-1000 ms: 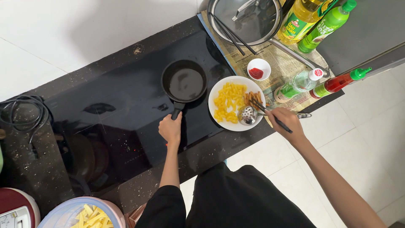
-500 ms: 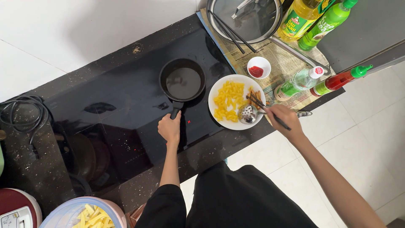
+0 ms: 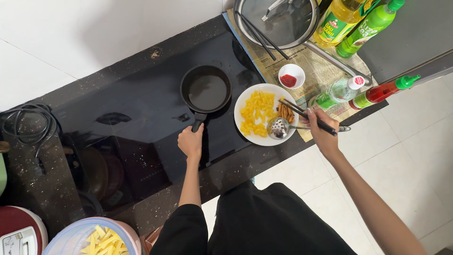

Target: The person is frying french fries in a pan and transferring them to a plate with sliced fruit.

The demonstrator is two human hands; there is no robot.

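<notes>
The left hand (image 3: pixel 190 141) is clamped on the handle of a small black frying pan (image 3: pixel 206 89), which sits on the glossy black cooktop (image 3: pixel 141 108) just ahead of that hand, with dark oil in it. The right hand (image 3: pixel 321 127) is closed around a pair of dark chopsticks (image 3: pixel 302 114), tips reaching out over a white plate (image 3: pixel 245 130) that lies between the 2 hands. The plate holds yellow fried pieces (image 3: pixel 257 113) and a few browner ones (image 3: pixel 284 111) under the chopstick tips, and a slotted metal skimmer (image 3: pixel 279 127) rests on its rim just beside the right hand. Beyond the right hand stand a small white dish of red sauce (image 3: pixel 291 75), a glass-lidded pot (image 3: pixel 278 21) and several bottles (image 3: pixel 373 21) on newspaper. Near the left elbow, a bowl of raw yellow sticks (image 3: pixel 96 238) sits on the tabletop (image 3: pixel 42 189).
</notes>
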